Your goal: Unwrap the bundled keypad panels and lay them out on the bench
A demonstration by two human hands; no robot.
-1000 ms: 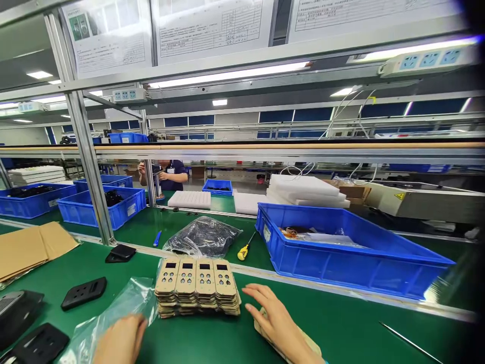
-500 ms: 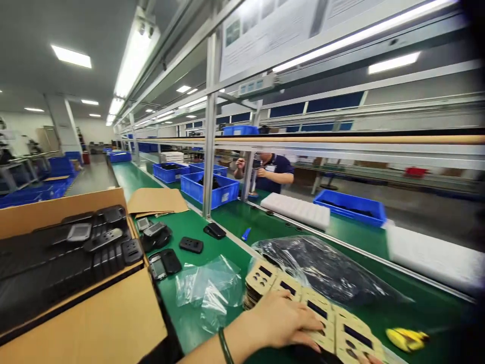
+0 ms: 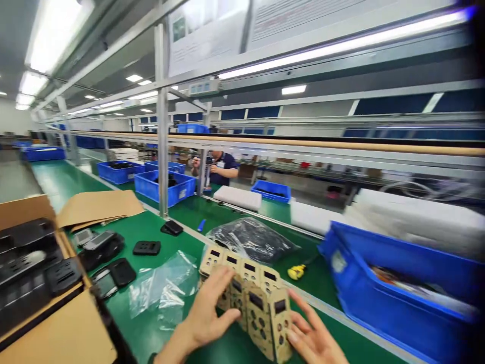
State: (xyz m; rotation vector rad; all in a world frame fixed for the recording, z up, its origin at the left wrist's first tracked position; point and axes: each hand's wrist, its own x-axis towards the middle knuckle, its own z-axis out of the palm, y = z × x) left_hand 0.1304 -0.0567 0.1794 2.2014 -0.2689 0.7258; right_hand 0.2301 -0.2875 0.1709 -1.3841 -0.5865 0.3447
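A row of joined tan panels (image 3: 257, 316), with dark rectangular windows and round holes, is tilted up in front of a stack of like panels (image 3: 250, 270) on the green bench. My left hand (image 3: 208, 303) grips its left part, thumb on the near side and fingers over the top. At its right end, my right hand (image 3: 310, 331) has its fingers and thumb around the edge. Behind the stack lies a clear plastic bag (image 3: 250, 240) with dark contents. Crumpled clear bags (image 3: 166, 288) lie to the left.
A cardboard box (image 3: 60, 323) of black parts stands at left, near black device housings (image 3: 147, 247) and cardboard sheets (image 3: 98, 205). A yellow object (image 3: 296, 272) and a large blue bin (image 3: 401, 288) are at right. Across the bench, a person (image 3: 223, 167) works behind the frame post (image 3: 162, 126).
The view has swung right, bringing the large blue bin in. A row of panels has been raised off the stack, and my right hand has come fully into view at its end.
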